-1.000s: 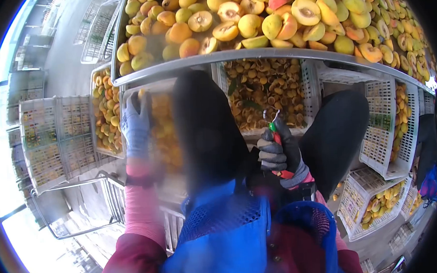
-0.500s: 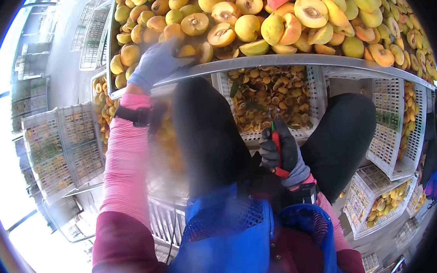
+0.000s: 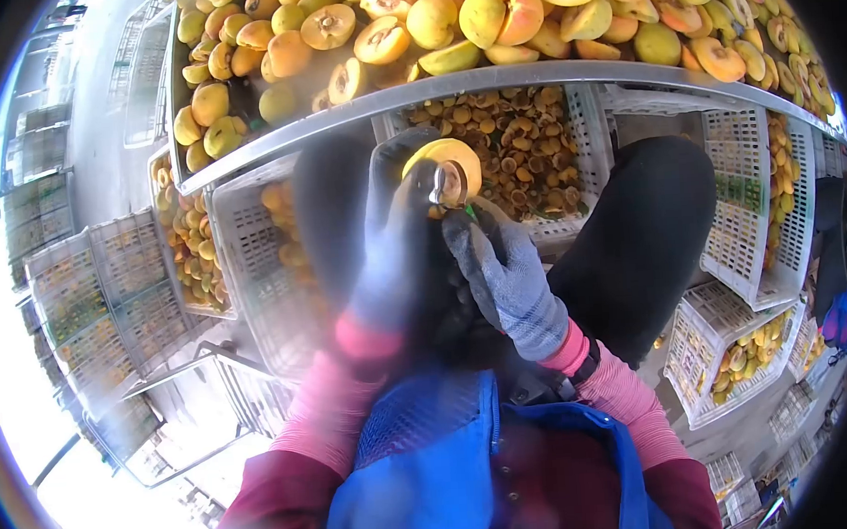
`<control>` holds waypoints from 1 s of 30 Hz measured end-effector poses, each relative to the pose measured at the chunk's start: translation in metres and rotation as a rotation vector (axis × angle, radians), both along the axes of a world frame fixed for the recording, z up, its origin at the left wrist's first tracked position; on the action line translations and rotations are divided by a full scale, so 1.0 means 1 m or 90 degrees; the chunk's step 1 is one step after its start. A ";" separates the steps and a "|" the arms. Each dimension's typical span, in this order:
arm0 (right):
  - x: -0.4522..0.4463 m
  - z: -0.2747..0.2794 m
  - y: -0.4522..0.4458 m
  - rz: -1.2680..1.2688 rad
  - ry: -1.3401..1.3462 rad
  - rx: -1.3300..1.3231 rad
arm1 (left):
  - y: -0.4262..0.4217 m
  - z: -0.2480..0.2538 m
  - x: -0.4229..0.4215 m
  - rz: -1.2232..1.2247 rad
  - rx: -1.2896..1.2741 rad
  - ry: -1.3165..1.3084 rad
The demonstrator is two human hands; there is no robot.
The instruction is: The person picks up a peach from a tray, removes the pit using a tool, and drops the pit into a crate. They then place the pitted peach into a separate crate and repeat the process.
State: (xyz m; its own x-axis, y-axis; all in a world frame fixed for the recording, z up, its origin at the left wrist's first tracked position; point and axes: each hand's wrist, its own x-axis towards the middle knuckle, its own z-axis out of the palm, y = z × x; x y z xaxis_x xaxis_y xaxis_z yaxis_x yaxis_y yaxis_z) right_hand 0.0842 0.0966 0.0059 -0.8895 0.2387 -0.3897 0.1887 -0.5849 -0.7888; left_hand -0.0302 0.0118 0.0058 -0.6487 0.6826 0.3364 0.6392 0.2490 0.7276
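Note:
My gloved left hand (image 3: 389,218) is closed around a halved yellow fruit (image 3: 468,160), cut face up, above my lap. In my gloved right hand (image 3: 505,270) is a pitting tool (image 3: 453,182), its curved metal end against the pit area at the centre of the fruit. The tool's handle is mostly hidden in the fingers; a bit of green shows. Both hands are close together, just below the metal rim of a tray (image 3: 415,96) heaped with whole and halved fruit.
A white crate (image 3: 589,131) of small brown-orange pieces stands beneath the tray, between my knees. Crates of fruit stand at left (image 3: 158,197) and right (image 3: 717,192). Another crate (image 3: 684,385) lies lower right. A metal frame (image 3: 234,389) is at lower left.
My left hand has come back from the tray with a halved fruit. The right hand has moved up and left, bringing the tool to the fruit. The view has shifted slightly.

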 end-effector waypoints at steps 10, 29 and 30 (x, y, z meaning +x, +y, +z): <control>0.021 -0.017 -0.010 -0.083 0.109 0.657 | 0.005 0.005 0.027 0.067 0.018 0.011; 0.032 0.026 0.018 0.138 -0.094 -0.436 | 0.004 0.018 0.016 -0.016 0.062 -0.452; 0.035 0.018 0.017 0.158 -0.061 -0.528 | 0.004 0.018 0.018 -0.024 0.058 -0.456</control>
